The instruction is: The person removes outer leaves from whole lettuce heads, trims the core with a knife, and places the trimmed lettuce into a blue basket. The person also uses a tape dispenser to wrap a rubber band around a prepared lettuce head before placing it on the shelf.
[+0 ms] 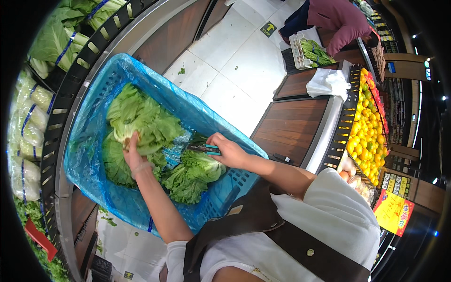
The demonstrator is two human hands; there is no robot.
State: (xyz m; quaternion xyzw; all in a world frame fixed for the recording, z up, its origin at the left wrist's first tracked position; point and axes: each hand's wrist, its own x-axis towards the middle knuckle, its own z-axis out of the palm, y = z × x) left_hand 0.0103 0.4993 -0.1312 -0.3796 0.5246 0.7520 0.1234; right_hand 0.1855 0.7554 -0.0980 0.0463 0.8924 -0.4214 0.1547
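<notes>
My left hand (pixel 134 155) grips a head of leafy green lettuce (pixel 144 116) near its pale base. It is held over the blue plastic crate (pixel 218 120), which is lined with a thin blue bag. In my right hand (pixel 225 151) is a black and teal utility knife (pixel 202 148), pointing left towards that lettuce but apart from it. Whether its blade is out, I cannot tell. Below the knife, another lettuce (pixel 193 176) lies in the crate, its pale base to the right. More lettuce leaves (pixel 118 162) show under and beside my left hand.
Banded leafy vegetables (pixel 67 49) and wrapped produce (pixel 31 123) fill the display at left, behind a black slotted rail (pixel 56 116). Oranges (pixel 366 130) and white bags (pixel 327 83) are at right. A person (pixel 338 24) bends near a white crate (pixel 299 53). Leaf scraps (pixel 181 71) litter the tiles.
</notes>
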